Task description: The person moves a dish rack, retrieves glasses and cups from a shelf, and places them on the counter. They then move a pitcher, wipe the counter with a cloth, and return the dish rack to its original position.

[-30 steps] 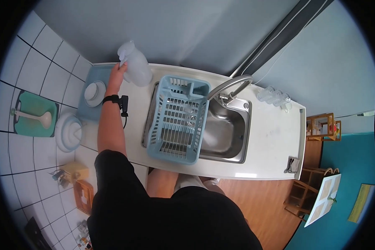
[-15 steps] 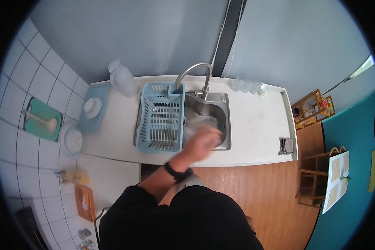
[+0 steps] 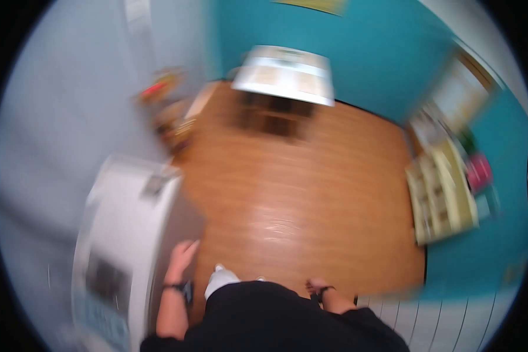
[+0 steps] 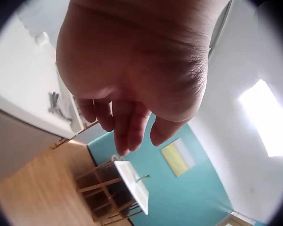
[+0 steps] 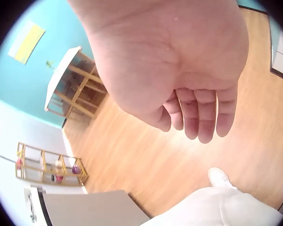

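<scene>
Wooden floor (image 3: 311, 193); relaxed hanging fingers (image 5: 200, 115)

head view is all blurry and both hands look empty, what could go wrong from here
The blurred head view suggests a fast turn, so the left hand, hanging open close beside the white counter, might knock its edge. The right hand looks slightly wet, so drops may fall on the wooden floor and make it slippery.

Open wooden floor (image 3: 311, 193) ahead.
White counter (image 3: 120, 246) blocked left hand (image 3: 182, 256)'s side; wooden shelves (image 3: 443, 196) stood well right.
</scene>
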Demonstrator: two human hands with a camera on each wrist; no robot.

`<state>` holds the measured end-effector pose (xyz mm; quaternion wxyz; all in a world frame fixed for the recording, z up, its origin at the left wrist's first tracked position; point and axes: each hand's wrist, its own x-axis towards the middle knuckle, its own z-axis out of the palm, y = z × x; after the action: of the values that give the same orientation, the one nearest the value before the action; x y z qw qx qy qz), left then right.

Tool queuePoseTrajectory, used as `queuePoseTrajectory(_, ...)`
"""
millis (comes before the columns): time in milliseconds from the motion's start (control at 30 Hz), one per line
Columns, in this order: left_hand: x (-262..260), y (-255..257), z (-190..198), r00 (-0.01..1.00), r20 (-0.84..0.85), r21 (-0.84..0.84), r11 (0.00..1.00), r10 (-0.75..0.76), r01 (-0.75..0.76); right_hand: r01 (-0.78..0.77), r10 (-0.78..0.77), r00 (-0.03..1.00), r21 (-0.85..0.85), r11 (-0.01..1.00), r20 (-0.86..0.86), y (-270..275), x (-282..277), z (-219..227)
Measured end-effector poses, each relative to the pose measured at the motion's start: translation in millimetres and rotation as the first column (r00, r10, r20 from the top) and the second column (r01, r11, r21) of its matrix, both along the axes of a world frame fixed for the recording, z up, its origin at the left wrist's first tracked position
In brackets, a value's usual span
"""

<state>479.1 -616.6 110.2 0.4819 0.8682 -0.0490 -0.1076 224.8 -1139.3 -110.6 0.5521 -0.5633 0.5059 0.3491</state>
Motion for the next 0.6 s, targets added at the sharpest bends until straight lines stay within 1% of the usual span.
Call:
queuePoseTrajectory(33, 12, 1, -44, 0.996, -0.067, 0.122, 0.99, -0.061, 0.069, 0.011, -0.014, 0.999, 0.081, 0.997, 0.034, -28, -25, -64)
queuePoseTrajectory(67, 15, 0, -97, 0.996, -0.057, 0.107, 0.991, -0.071, 0.077, 0.128, -0.127, 0.992, 0.018, 0.992, -0.013, -32, -34, -50)
queuePoseTrajectory(100, 19, -3, -131, 0.972, -0.148, 0.274, 0.937, -0.181, 0.216, 0.171, -0.172, 0.985, -0.024, 0.985, -0.021, -43, -45, -41)
queuePoseTrajectory(133, 19, -4, -136, 0.928, -0.31, 0.257, 0.922, -0.206, 0.291, 0.186, -0.188, 0.982, -0.063, 0.98, -0.024, -41, -44, -36)
queuePoseTrajectory(167, 7, -39, -108, 0.842, -0.362, 0.397, 0.75, -0.401, 0.528, 0.289, -0.291, 0.957, -0.051, 0.956, -0.02, -59, -54, -34)
queuePoseTrajectory(200, 21, 15, -237, 0.572, -0.312, 0.644, 0.273, -0.759, 0.714, 0.339, -0.341, 0.94, -0.055, 0.939, -0.015, -77, -61, -25)
queuePoseTrajectory(233, 30, -5, -235, 0.573, -0.419, 0.536, 0.318, -0.704, 0.782, 0.369, -0.37, 0.929, -0.064, 0.927, -0.01, -87, -59, -24)
queuePoseTrajectory(267, 32, -40, -232, 0.569, -0.51, 0.473, 0.342, -0.646, 0.812, 0.414, -0.415, 0.91, -0.062, 0.908, -0.002, -102, -63, -23)
queuePoseTrajectory(333, 64, -107, -236, 0.525, -0.588, 0.426, 0.316, -0.616, 0.848, 0.495, -0.501, 0.865, -0.129, 0.859, -0.015, -134, -71, -30)
queuePoseTrajectory(367, 80, -138, -233, 0.503, -0.606, 0.415, 0.295, -0.616, 0.861, 0.562, -0.563, 0.826, -0.142, 0.815, 0.036, -137, -90, -30)
queuePoseTrajectory(400, 106, -174, -236, 0.479, -0.618, 0.403, 0.272, -0.623, 0.874, 0.649, -0.652, 0.757, -0.143, 0.747, 0.033, -148, -95, -33)
queuePoseTrajectory(433, 135, -209, -237, 0.448, -0.632, 0.388, 0.243, -0.632, 0.889, 0.728, -0.737, 0.676, -0.158, 0.667, 0.008, -156, -93, -26)
queuePoseTrajectory(500, 193, -292, -234, 0.397, -0.649, 0.355, 0.203, -0.649, 0.912, 0.808, -0.817, 0.575, -0.173, 0.563, 0.027, -167, -99, -6)
queuePoseTrajectory(567, 265, -397, -235, 0.359, -0.677, 0.325, 0.176, -0.642, 0.929, 0.756, -0.773, 0.632, -0.181, 0.629, -0.052, -195, -99, -3)
queuePoseTrajectory(600, 301, -454, -238, 0.353, -0.711, 0.306, 0.184, -0.608, 0.934, 0.772, -0.789, 0.612, -0.18, 0.609, -0.046, -212, -95, -3)
